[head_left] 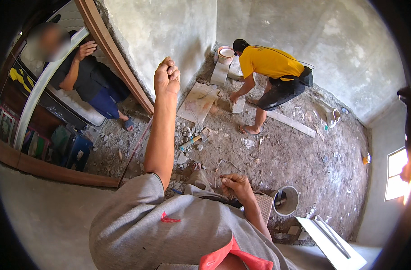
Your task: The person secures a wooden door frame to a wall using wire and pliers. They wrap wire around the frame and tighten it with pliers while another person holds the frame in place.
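My left hand (167,77) is raised on an outstretched arm, its fingers curled closed near the plastered wall (162,31) and the brown wooden door frame (117,58). Whatever it may hold is too small or hidden to make out. Lower down, in front of my body, my right hand (238,186) is closed with thumb and fingertips pinched together. Anything between those fingertips is too fine to name. A hammer (190,142) with a light handle lies on the rubble, below and apart from my left forearm.
A person in a yellow shirt (273,60) bends over a pale block (238,104). Another person (86,76) is beyond the doorway, behind a long pale bar (45,81). A bucket (297,204) stands at my right, near a white panel (334,245). Flat boards (198,103) lie on the debris-strewn floor.
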Action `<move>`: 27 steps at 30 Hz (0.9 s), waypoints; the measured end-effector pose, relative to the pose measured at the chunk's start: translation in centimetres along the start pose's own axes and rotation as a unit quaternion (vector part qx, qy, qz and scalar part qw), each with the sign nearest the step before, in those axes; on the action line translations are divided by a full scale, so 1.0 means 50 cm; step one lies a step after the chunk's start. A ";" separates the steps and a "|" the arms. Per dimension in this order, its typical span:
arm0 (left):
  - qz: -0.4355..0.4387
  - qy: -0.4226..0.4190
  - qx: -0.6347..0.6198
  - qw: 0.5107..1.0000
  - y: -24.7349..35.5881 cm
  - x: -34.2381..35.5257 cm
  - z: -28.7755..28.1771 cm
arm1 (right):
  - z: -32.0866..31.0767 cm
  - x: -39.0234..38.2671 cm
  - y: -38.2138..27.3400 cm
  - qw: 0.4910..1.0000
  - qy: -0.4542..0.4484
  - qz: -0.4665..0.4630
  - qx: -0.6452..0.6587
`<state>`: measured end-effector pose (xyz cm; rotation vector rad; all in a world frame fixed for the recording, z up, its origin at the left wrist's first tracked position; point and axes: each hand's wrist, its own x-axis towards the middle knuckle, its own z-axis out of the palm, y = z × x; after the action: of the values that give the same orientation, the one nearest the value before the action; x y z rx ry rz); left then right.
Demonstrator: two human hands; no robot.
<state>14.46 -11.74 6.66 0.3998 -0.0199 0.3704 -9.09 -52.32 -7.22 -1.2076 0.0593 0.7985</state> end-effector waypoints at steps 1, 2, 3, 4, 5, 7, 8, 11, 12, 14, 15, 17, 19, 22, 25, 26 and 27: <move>0.006 0.006 0.011 1.000 -0.004 0.001 0.004 | 0.001 0.001 0.001 1.000 0.003 -0.012 -0.001; 0.006 0.012 0.018 1.000 -0.008 0.003 0.008 | 0.002 0.001 0.000 1.000 0.000 -0.023 0.000; 0.006 0.018 0.025 0.999 -0.011 0.006 0.010 | 0.004 0.001 0.001 0.999 0.013 -0.033 -0.016; 0.007 0.024 0.033 0.999 -0.014 0.011 0.011 | 0.006 0.001 -0.001 0.998 0.019 -0.041 -0.031; 0.002 0.021 0.030 0.999 -0.017 0.015 0.011 | 0.009 0.001 -0.001 0.997 0.025 -0.049 -0.046; -0.007 0.014 0.024 1.000 -0.024 0.026 0.012 | 0.014 0.001 -0.005 0.986 0.050 -0.080 -0.140; -0.005 0.014 0.027 1.000 -0.028 0.031 0.013 | 0.017 0.001 -0.007 0.972 0.080 -0.086 -0.203; 0.011 0.000 0.076 0.997 -0.042 0.040 0.023 | 0.019 0.004 -0.014 0.961 0.111 -0.119 -0.224; 0.012 0.006 0.093 0.996 -0.053 0.038 0.029 | 0.017 0.004 -0.015 0.960 0.107 -0.124 -0.228; 0.006 -0.039 0.065 0.997 -0.064 0.036 0.049 | 0.008 0.004 -0.018 0.999 -0.008 -0.040 -0.031; 0.003 -0.059 0.052 0.997 -0.069 0.032 0.060 | 0.003 0.004 -0.019 0.996 -0.050 0.016 0.068; -0.020 -0.078 0.024 0.996 -0.070 0.028 0.082 | -0.007 0.000 -0.019 0.983 -0.118 0.025 0.139; -0.027 -0.064 0.014 0.997 -0.073 0.024 0.099 | -0.014 -0.004 -0.019 0.972 -0.144 0.029 0.184; -0.053 -0.079 -0.017 0.995 -0.067 0.026 0.106 | -0.015 -0.008 -0.022 0.969 -0.153 0.011 0.196; -0.042 -0.048 -0.011 0.998 -0.061 0.039 0.095 | -0.003 -0.013 -0.028 0.990 -0.080 0.019 0.113; -0.039 -0.048 0.009 0.998 -0.058 0.045 0.090 | 0.004 -0.017 -0.031 0.996 -0.072 -0.011 0.053; -0.041 -0.046 0.012 0.998 -0.056 0.051 0.085 | 0.009 -0.020 -0.034 0.998 -0.056 -0.037 -0.006</move>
<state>18.08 -14.87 9.76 0.4403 -0.0884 0.2719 -9.02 -52.66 -5.22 -1.1672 -0.0815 0.8018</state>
